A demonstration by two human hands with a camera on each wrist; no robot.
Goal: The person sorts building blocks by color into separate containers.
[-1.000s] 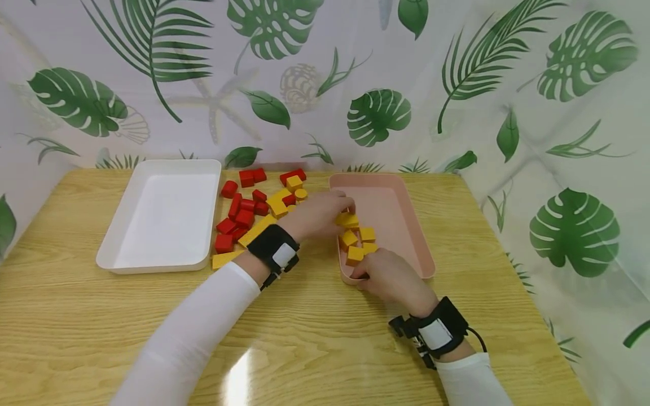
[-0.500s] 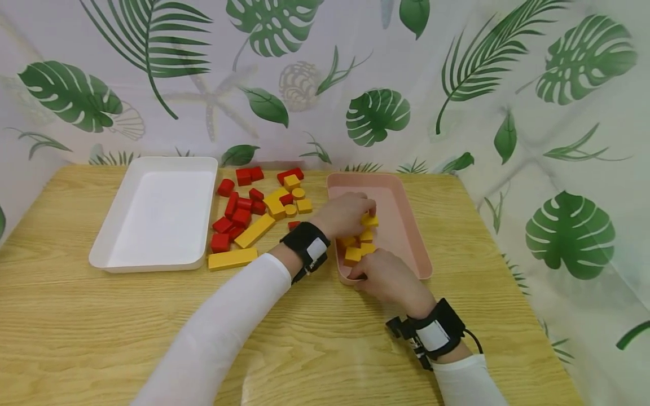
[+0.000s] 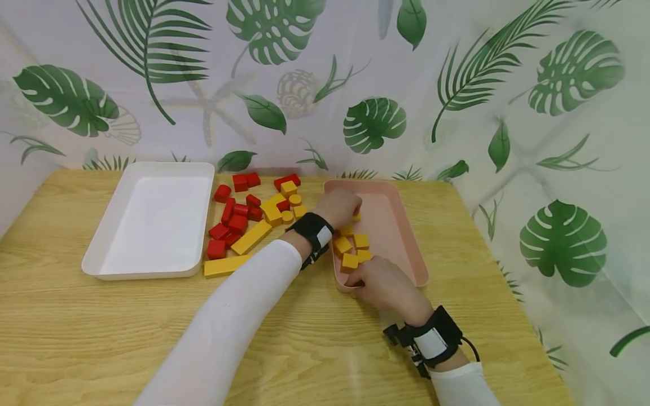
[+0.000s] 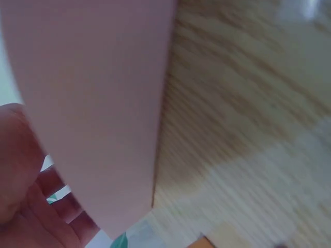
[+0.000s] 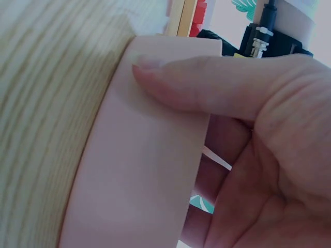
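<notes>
My right hand (image 3: 393, 287) grips the near wall of the pink tray (image 3: 408, 237), thumb pressed on the outside and fingers inside, as the right wrist view shows. Inside the tray's left part lie several yellow blocks (image 3: 349, 263). Over its left wall reaches my left hand (image 3: 341, 207), bent fingers pointing down at a yellow block (image 3: 358, 217) that peeks out by the fingertips. In the left wrist view the pink wall (image 4: 98, 103) hides the fingertips and the block.
Left of the pink tray lie several red blocks (image 3: 237, 224) and more yellow blocks (image 3: 251, 237), some long, some round. A white tray (image 3: 152, 220) stands farther left on the wooden table (image 3: 315, 349). A leaf-patterned curtain (image 3: 315, 84) rises behind.
My left hand has come from the tray's left edge farther in with a yellow block, then drawn slightly back and away. The right hand keeps its grip on the tray.
</notes>
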